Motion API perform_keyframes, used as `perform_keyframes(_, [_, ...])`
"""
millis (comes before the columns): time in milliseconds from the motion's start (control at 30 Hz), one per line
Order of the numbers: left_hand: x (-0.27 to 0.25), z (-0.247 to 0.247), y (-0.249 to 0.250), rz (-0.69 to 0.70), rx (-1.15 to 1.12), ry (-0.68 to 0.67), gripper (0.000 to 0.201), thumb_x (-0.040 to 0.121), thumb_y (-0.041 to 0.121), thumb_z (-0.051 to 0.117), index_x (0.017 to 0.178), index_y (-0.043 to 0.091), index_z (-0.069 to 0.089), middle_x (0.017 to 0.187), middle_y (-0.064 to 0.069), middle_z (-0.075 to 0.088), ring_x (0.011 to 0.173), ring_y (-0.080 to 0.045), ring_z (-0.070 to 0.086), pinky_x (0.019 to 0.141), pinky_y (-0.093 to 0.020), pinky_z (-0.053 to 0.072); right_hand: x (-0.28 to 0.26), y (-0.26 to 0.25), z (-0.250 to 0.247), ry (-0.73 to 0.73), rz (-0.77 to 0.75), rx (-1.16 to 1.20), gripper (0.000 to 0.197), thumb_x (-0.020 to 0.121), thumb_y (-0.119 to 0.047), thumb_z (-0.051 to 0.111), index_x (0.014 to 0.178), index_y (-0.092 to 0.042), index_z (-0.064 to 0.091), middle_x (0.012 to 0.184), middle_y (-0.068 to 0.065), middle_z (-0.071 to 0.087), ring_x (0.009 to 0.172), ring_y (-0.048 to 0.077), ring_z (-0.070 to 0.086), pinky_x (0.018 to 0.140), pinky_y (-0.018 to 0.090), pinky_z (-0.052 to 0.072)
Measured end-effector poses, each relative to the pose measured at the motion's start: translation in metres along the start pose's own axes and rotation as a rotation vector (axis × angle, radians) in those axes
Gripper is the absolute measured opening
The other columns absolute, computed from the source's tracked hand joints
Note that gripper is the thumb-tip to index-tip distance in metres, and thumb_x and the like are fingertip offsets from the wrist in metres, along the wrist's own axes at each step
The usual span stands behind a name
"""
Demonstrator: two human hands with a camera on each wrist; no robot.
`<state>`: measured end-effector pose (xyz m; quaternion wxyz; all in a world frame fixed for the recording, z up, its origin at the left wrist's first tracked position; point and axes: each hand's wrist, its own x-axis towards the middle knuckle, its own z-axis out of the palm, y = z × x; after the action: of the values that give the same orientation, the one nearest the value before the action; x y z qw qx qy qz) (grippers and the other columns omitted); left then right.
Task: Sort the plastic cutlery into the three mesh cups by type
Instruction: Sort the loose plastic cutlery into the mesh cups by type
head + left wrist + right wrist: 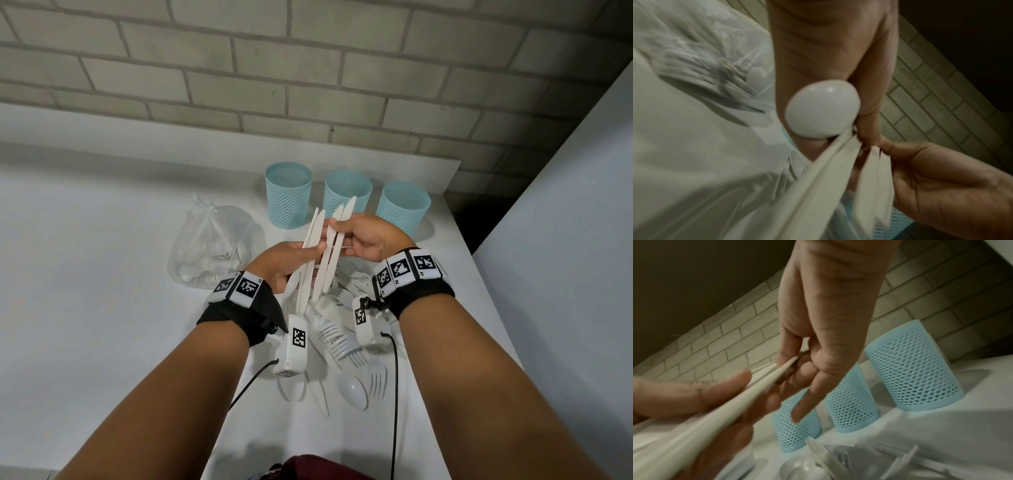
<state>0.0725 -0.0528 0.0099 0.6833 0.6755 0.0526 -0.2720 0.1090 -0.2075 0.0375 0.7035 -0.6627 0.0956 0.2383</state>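
Observation:
Three light blue mesh cups (pixel 288 195) (pixel 347 193) (pixel 402 209) stand in a row at the back of the white table; what is inside them cannot be seen. In front of them, above a pile of white plastic cutlery (pixel 342 342), both hands hold white knives upright. My left hand (pixel 308 251) grips a couple of knives (pixel 313 240) between thumb and fingers, and a spoon (pixel 822 112) lies against its palm. My right hand (pixel 342 233) pinches two more knives (pixel 337 236) by the middle. The two bundles almost touch.
A knotted clear plastic bag (pixel 212 243) with more cutlery lies left of the cups. Forks and spoons (pixel 356 387) lie loose near the table's front. A brick wall (pixel 308 68) runs behind; the table edge (pixel 479 308) falls away on the right.

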Motion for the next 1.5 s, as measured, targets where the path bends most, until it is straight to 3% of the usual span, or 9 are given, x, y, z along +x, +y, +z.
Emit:
perform_keyframes(100, [0.001, -0.003, -0.003, -0.013, -0.106, -0.009, 0.013, 0.091, 0.021, 0.057, 0.094, 0.010, 0.064, 0.094, -0.009, 0.069, 0.078, -0.017, 0.070, 0.070, -0.028, 0.059, 0.005, 0.000, -0.003, 0.290, -0.207, 0.293, 0.020, 0.099, -0.007, 0.039, 0.086, -0.006, 0.054, 0.078, 0.009, 0.066, 0.070, 0.018, 0.065, 0.067, 0.032, 0.055])
perform_keyframes(200, [0.001, -0.005, -0.005, 0.002, -0.154, 0.000, 0.009, 0.090, 0.018, 0.059, 0.093, 0.011, 0.065, 0.090, -0.003, 0.071, 0.070, -0.008, 0.071, 0.058, -0.018, 0.055, 0.007, -0.002, -0.007, 0.382, -0.288, 0.510, 0.024, 0.102, -0.015, 0.035, 0.083, -0.009, 0.049, 0.064, 0.005, 0.047, 0.047, 0.010, 0.046, 0.044, 0.021, 0.044])
perform_keyframes(300, [0.001, -0.003, -0.004, 0.017, -0.165, -0.003, 0.011, 0.089, 0.020, 0.060, 0.092, 0.011, 0.066, 0.081, 0.000, 0.073, 0.068, -0.006, 0.070, 0.058, -0.016, 0.055, 0.004, 0.000, -0.003, 0.266, -0.186, 0.265, 0.019, 0.099, -0.023, 0.047, 0.087, -0.009, 0.054, 0.061, 0.000, 0.039, 0.034, 0.002, 0.032, 0.032, 0.013, 0.027])
perform_keyframes(567, [-0.002, 0.000, 0.001, 0.050, -0.174, -0.003, 0.013, 0.089, 0.023, 0.059, 0.092, 0.012, 0.065, 0.073, 0.003, 0.074, 0.067, -0.005, 0.070, 0.061, -0.016, 0.055, 0.004, 0.014, 0.005, 0.108, -0.089, 0.016, 0.020, 0.083, -0.020, 0.070, 0.079, -0.011, 0.052, 0.058, -0.003, 0.036, 0.038, 0.002, 0.029, 0.031, 0.013, 0.025])
perform_keyframes(833, [-0.004, -0.006, 0.001, 0.050, -0.372, -0.038, 0.020, 0.093, 0.011, 0.053, 0.106, -0.002, 0.062, 0.086, -0.008, 0.073, 0.069, -0.009, 0.071, 0.063, -0.016, 0.057, 0.003, 0.006, 0.005, 0.318, -0.192, 0.205, 0.018, 0.099, -0.009, 0.044, 0.080, -0.009, 0.047, 0.067, 0.004, 0.044, 0.051, 0.008, 0.032, 0.033, 0.013, 0.027])
perform_keyframes(967, [-0.004, -0.005, 0.000, 0.007, -0.389, -0.026, 0.025, 0.096, 0.026, 0.048, 0.096, 0.006, 0.062, 0.084, -0.008, 0.072, 0.072, -0.013, 0.070, 0.065, -0.017, 0.058, 0.006, 0.006, 0.007, 0.338, -0.187, 0.285, 0.020, 0.102, -0.011, 0.030, 0.088, -0.009, 0.043, 0.077, 0.011, 0.062, 0.053, 0.010, 0.038, 0.042, 0.017, 0.037])
perform_keyframes(1100, [-0.003, -0.005, 0.000, 0.001, -0.232, 0.054, 0.041, 0.096, 0.045, 0.038, 0.099, 0.012, 0.063, 0.076, -0.003, 0.056, 0.063, -0.011, 0.054, 0.051, -0.016, 0.052, 0.007, 0.006, 0.005, 0.368, -0.157, 0.417, 0.011, 0.103, -0.016, 0.030, 0.107, -0.012, 0.039, 0.070, 0.006, 0.051, 0.063, 0.017, 0.052, 0.061, 0.034, 0.050])
perform_keyframes(1233, [0.000, -0.008, 0.002, 0.074, -0.162, 0.079, 0.044, 0.095, 0.051, 0.037, 0.100, 0.017, 0.064, 0.061, 0.006, 0.029, 0.051, -0.006, 0.028, 0.041, -0.013, 0.031, 0.004, 0.007, 0.006, 0.309, -0.149, 0.457, 0.008, 0.103, -0.019, 0.032, 0.100, -0.017, 0.039, 0.064, 0.003, 0.039, 0.046, 0.010, 0.040, 0.039, 0.017, 0.035])
perform_keyframes(1500, [-0.007, -0.010, 0.005, 0.009, -0.598, -0.146, 0.023, 0.093, -0.004, 0.032, 0.099, -0.001, 0.054, 0.072, -0.004, 0.058, 0.053, -0.006, 0.052, 0.047, -0.015, 0.045, -0.001, 0.009, 0.005, 0.183, -0.160, 0.145, 0.006, 0.090, -0.011, 0.060, 0.086, -0.015, 0.061, 0.053, -0.005, 0.035, 0.036, 0.002, 0.030, 0.033, 0.013, 0.024])
